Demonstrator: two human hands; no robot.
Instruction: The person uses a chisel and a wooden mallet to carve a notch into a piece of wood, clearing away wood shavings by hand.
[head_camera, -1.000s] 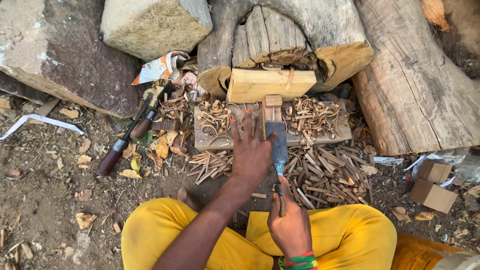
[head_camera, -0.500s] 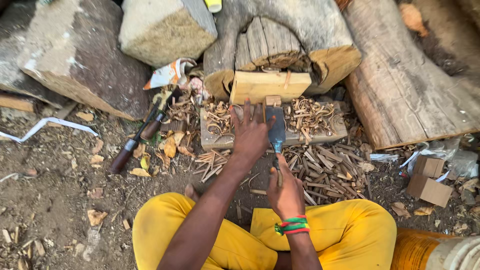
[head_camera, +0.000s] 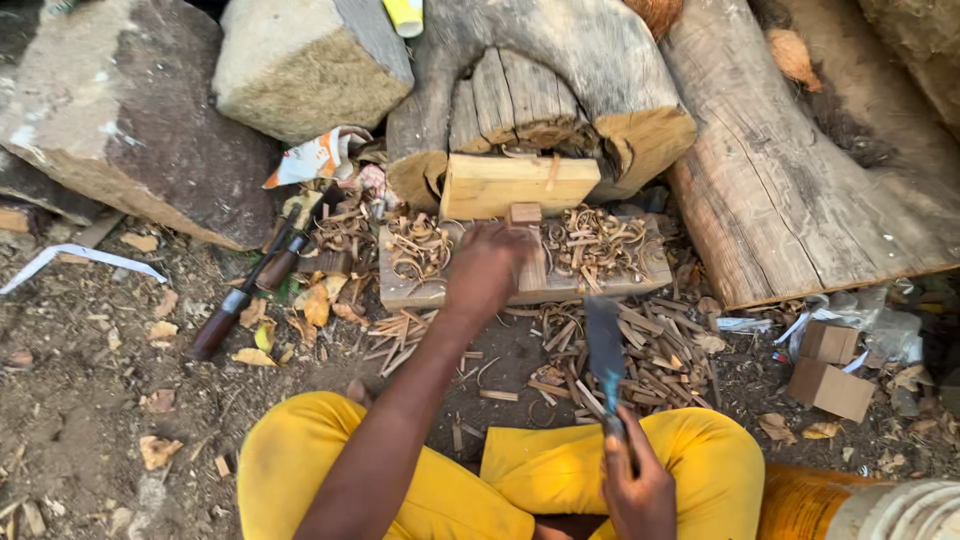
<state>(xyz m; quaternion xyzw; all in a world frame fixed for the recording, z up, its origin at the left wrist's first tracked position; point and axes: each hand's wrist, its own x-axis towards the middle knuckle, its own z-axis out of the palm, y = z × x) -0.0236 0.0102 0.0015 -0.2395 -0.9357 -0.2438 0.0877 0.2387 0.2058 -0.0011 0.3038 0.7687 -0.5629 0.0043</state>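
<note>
Your left hand's fingers (head_camera: 497, 262) are curled over a small upright wooden piece (head_camera: 527, 250), holding it on the flat plank (head_camera: 415, 292) that serves as worktop, among curled shavings (head_camera: 590, 240). Your right hand's fingers (head_camera: 633, 478) are closed round the handle of a broad-bladed chisel (head_camera: 605, 350), raised above your yellow-clad knees (head_camera: 690, 445), blade pointing away from you, well clear of the piece.

Left to right: a white strip (head_camera: 75, 257) lies on the earth; dark-handled tools (head_camera: 240, 298) lie beside the plank; a crumpled white-and-orange wrapper (head_camera: 315, 158) rests against the stone (head_camera: 300, 65); a pale squared block (head_camera: 515, 183) stands behind the plank; two small brown cardboard boxes (head_camera: 828, 372) sit beside the big log (head_camera: 800, 170).
</note>
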